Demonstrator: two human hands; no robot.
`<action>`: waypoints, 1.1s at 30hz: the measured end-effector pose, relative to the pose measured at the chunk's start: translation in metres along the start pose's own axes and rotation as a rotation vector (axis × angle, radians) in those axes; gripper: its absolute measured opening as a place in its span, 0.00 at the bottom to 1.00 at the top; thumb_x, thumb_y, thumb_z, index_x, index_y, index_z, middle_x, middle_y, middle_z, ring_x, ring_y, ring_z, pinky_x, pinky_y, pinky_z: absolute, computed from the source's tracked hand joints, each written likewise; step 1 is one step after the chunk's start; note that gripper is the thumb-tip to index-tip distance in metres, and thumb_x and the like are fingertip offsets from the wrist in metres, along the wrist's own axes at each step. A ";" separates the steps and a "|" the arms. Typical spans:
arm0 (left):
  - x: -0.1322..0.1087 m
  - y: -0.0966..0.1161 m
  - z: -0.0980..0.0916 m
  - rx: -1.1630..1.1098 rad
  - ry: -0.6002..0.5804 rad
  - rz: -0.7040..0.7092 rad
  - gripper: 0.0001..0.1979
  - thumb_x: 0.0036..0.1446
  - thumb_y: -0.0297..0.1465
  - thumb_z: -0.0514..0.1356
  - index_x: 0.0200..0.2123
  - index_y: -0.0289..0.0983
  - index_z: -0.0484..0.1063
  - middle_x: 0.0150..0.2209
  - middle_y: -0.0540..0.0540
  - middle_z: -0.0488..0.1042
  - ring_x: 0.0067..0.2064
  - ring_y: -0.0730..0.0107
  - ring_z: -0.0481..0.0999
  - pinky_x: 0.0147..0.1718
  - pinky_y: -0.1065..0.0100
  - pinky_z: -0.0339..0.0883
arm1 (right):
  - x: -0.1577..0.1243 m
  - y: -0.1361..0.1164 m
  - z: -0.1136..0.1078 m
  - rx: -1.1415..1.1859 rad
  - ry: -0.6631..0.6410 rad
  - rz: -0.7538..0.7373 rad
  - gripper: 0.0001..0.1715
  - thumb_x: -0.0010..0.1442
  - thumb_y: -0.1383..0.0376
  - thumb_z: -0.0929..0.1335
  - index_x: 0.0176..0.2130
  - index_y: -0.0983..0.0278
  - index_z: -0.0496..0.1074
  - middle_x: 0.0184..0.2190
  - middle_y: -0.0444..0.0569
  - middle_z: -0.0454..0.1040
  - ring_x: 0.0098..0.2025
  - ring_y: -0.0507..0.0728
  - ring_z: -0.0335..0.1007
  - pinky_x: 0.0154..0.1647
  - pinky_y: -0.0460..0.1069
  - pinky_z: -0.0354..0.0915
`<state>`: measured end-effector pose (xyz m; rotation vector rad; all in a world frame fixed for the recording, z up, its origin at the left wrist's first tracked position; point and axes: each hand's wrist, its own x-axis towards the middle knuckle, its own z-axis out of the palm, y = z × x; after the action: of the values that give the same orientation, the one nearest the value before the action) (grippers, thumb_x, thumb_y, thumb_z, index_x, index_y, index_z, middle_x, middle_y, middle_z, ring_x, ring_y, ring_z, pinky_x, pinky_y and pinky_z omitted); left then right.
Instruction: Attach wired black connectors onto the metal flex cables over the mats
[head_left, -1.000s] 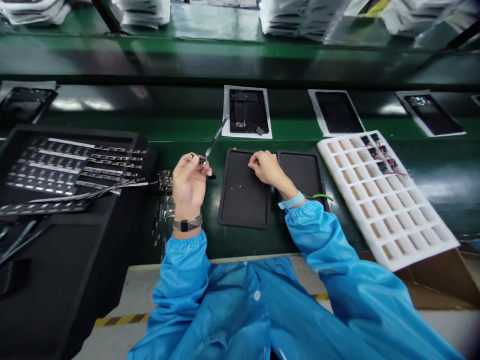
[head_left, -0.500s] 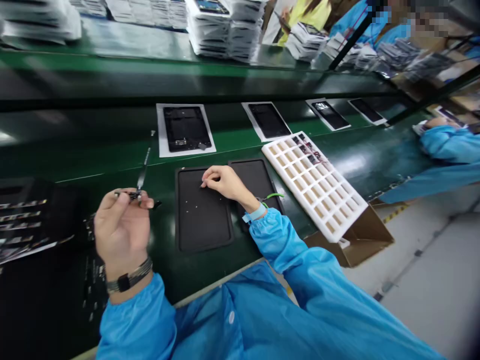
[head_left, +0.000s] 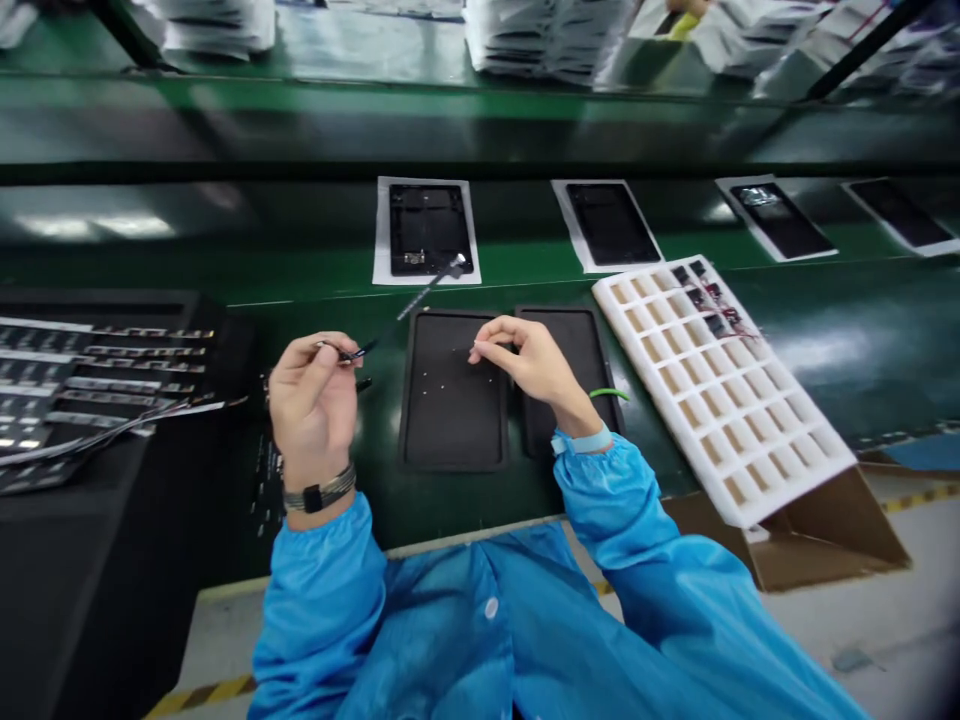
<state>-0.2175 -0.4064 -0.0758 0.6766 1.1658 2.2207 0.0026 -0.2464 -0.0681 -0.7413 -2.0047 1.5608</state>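
A glossy green bench (head_left: 315, 270) runs across in front of me, with a raised shelf behind it bearing stacks of white sheets (head_left: 544, 40). Far left sits a deep black tray (head_left: 97, 470), its top laid with rows of narrow, shiny component strips.

My left hand (head_left: 311, 400) is raised beside that tray, with a metal-link wristband (head_left: 319, 493) at the cuff. Thumb and forefinger are clamped on the dark end of a thin strip (head_left: 420, 295), a flat silvery ribbon that slants up and to the right. Its far tip is over the near edge of a white sheet (head_left: 382, 230) carrying an open device (head_left: 427, 230), dark and rectangular.

Below the strip lies a black mat (head_left: 450, 420), matte and rubbery, with rounded corners, a raised rim and a few pale specks. My right hand (head_left: 536, 360) hovers over its far right corner, thumb and forefinger tips pinched together. I cannot tell whether anything tiny sits between them. A second mat (head_left: 581, 340) of the same kind lies just beside the first, partly under my wrist, where a green cord (head_left: 611, 393) curls out.

To the right, a white foam tray (head_left: 750, 420) of square cells rests tilted on a cardboard box (head_left: 832, 540). Only a few far cells hold small dark parts.
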 end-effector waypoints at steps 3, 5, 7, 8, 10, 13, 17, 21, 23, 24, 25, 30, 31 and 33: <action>-0.001 0.001 0.001 0.040 -0.001 0.016 0.11 0.52 0.36 0.78 0.33 0.40 0.82 0.34 0.47 0.77 0.37 0.69 0.76 0.38 0.68 0.73 | -0.004 -0.004 0.002 -0.005 -0.024 0.007 0.13 0.67 0.56 0.74 0.39 0.64 0.76 0.35 0.50 0.85 0.39 0.58 0.83 0.46 0.52 0.72; -0.002 0.002 0.001 0.052 0.001 0.005 0.11 0.52 0.36 0.78 0.33 0.40 0.82 0.33 0.48 0.77 0.37 0.69 0.76 0.37 0.68 0.74 | -0.007 -0.007 0.002 -0.005 -0.027 0.007 0.13 0.67 0.55 0.74 0.39 0.63 0.76 0.35 0.50 0.85 0.40 0.59 0.83 0.47 0.53 0.73; -0.002 0.002 0.002 0.061 0.001 -0.003 0.11 0.51 0.36 0.79 0.34 0.40 0.82 0.33 0.48 0.77 0.36 0.70 0.76 0.36 0.68 0.74 | -0.011 -0.011 -0.001 0.002 -0.020 0.010 0.13 0.67 0.55 0.74 0.39 0.63 0.76 0.35 0.50 0.86 0.41 0.59 0.83 0.48 0.53 0.73; -0.002 0.003 0.002 0.066 0.001 -0.005 0.12 0.51 0.36 0.78 0.34 0.40 0.82 0.33 0.48 0.77 0.36 0.70 0.76 0.36 0.69 0.74 | -0.013 -0.013 -0.003 0.008 -0.015 0.010 0.13 0.67 0.55 0.74 0.40 0.63 0.76 0.35 0.50 0.86 0.41 0.59 0.83 0.48 0.54 0.73; -0.001 0.004 0.003 0.094 0.001 -0.010 0.12 0.52 0.36 0.78 0.37 0.39 0.83 0.32 0.48 0.77 0.35 0.71 0.76 0.34 0.70 0.73 | -0.017 -0.016 -0.007 0.022 -0.006 0.008 0.13 0.67 0.56 0.74 0.40 0.63 0.76 0.35 0.50 0.86 0.41 0.59 0.83 0.49 0.54 0.73; -0.001 0.006 0.003 0.194 0.012 -0.019 0.15 0.52 0.35 0.77 0.42 0.39 0.84 0.31 0.48 0.78 0.33 0.71 0.77 0.33 0.70 0.73 | -0.021 -0.019 -0.010 0.038 -0.013 0.006 0.13 0.68 0.55 0.74 0.40 0.63 0.77 0.35 0.50 0.86 0.41 0.59 0.83 0.49 0.55 0.73; -0.008 0.007 0.007 0.331 -0.032 -0.044 0.15 0.49 0.32 0.78 0.42 0.39 0.84 0.32 0.49 0.81 0.34 0.68 0.81 0.37 0.68 0.77 | -0.024 -0.022 -0.005 0.075 -0.092 0.039 0.13 0.68 0.55 0.75 0.39 0.63 0.77 0.34 0.49 0.85 0.39 0.58 0.82 0.47 0.53 0.73; -0.016 0.006 0.013 0.408 -0.275 -0.132 0.08 0.56 0.31 0.76 0.40 0.40 0.87 0.34 0.46 0.84 0.35 0.67 0.83 0.39 0.67 0.77 | -0.024 -0.025 0.004 0.101 -0.202 0.075 0.16 0.66 0.54 0.76 0.38 0.64 0.77 0.31 0.49 0.84 0.35 0.56 0.80 0.42 0.51 0.71; -0.019 0.006 0.016 0.454 -0.399 -0.176 0.08 0.58 0.31 0.74 0.42 0.40 0.88 0.35 0.45 0.84 0.36 0.66 0.83 0.38 0.67 0.75 | -0.024 -0.027 0.007 0.087 -0.247 0.092 0.17 0.65 0.53 0.76 0.37 0.64 0.77 0.30 0.48 0.83 0.33 0.56 0.79 0.39 0.50 0.71; -0.019 0.006 0.018 0.476 -0.446 -0.205 0.09 0.59 0.31 0.74 0.43 0.40 0.88 0.35 0.45 0.84 0.37 0.66 0.83 0.38 0.67 0.75 | -0.024 -0.028 0.009 0.074 -0.266 0.100 0.16 0.65 0.53 0.76 0.37 0.64 0.77 0.30 0.48 0.83 0.33 0.55 0.79 0.39 0.50 0.70; -0.019 0.006 0.019 0.494 -0.485 -0.242 0.10 0.58 0.31 0.74 0.44 0.39 0.88 0.35 0.44 0.84 0.36 0.66 0.82 0.38 0.67 0.74 | -0.024 -0.029 0.010 0.061 -0.285 0.108 0.16 0.65 0.54 0.76 0.37 0.64 0.78 0.30 0.48 0.83 0.33 0.55 0.79 0.39 0.50 0.71; -0.018 0.002 0.024 0.524 -0.585 -0.374 0.09 0.56 0.34 0.75 0.38 0.36 0.85 0.34 0.43 0.84 0.35 0.65 0.81 0.36 0.66 0.73 | -0.024 -0.030 0.013 0.027 -0.364 0.131 0.12 0.64 0.57 0.76 0.37 0.64 0.79 0.30 0.48 0.83 0.33 0.56 0.79 0.41 0.51 0.71; -0.018 0.001 0.024 0.529 -0.598 -0.375 0.08 0.56 0.34 0.75 0.37 0.36 0.85 0.33 0.43 0.84 0.34 0.65 0.81 0.36 0.65 0.73 | -0.024 -0.030 0.013 0.022 -0.374 0.139 0.11 0.64 0.58 0.75 0.37 0.64 0.79 0.29 0.47 0.83 0.33 0.55 0.78 0.41 0.50 0.71; -0.018 0.000 0.024 0.545 -0.622 -0.374 0.07 0.56 0.33 0.74 0.36 0.36 0.85 0.32 0.43 0.83 0.34 0.65 0.80 0.36 0.65 0.73 | -0.023 -0.028 0.013 0.018 -0.394 0.161 0.10 0.64 0.60 0.75 0.36 0.64 0.79 0.28 0.47 0.83 0.32 0.55 0.78 0.41 0.50 0.71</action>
<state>-0.1885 -0.4043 -0.0670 1.1494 1.4066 1.2395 0.0078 -0.2770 -0.0445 -0.6388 -2.2470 1.9399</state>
